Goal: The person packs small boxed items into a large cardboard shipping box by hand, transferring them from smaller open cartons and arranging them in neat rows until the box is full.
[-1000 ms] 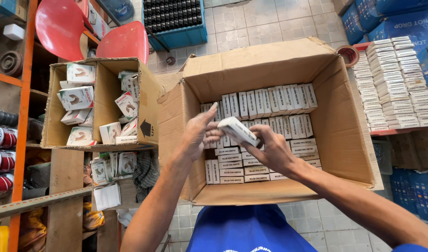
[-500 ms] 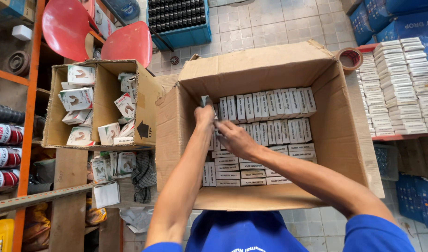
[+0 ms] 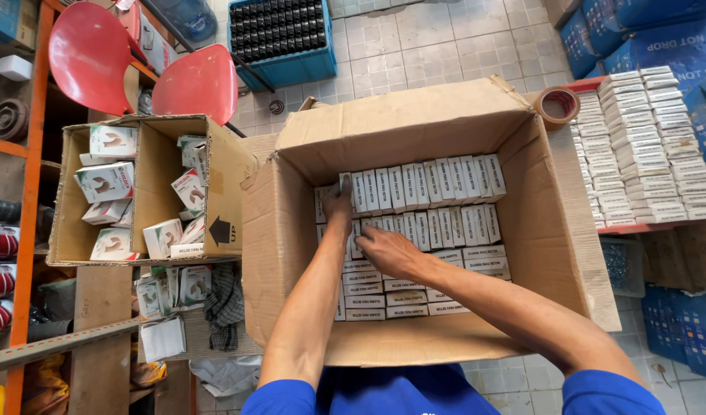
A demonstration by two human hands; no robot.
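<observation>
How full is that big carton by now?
The big carton has rows of small white boxes across its bottom. The left hand and right hand press boxes at the rows' left end. Stacks of white boxes remain on the right.

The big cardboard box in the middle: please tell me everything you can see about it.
The big cardboard box is brown corrugated card, worn and creased, open on top with flaps folded outward. It holds neat rows of small white cartons, some upright, some flat. The left hand and right hand reach inside, resting on the cartons.
</observation>
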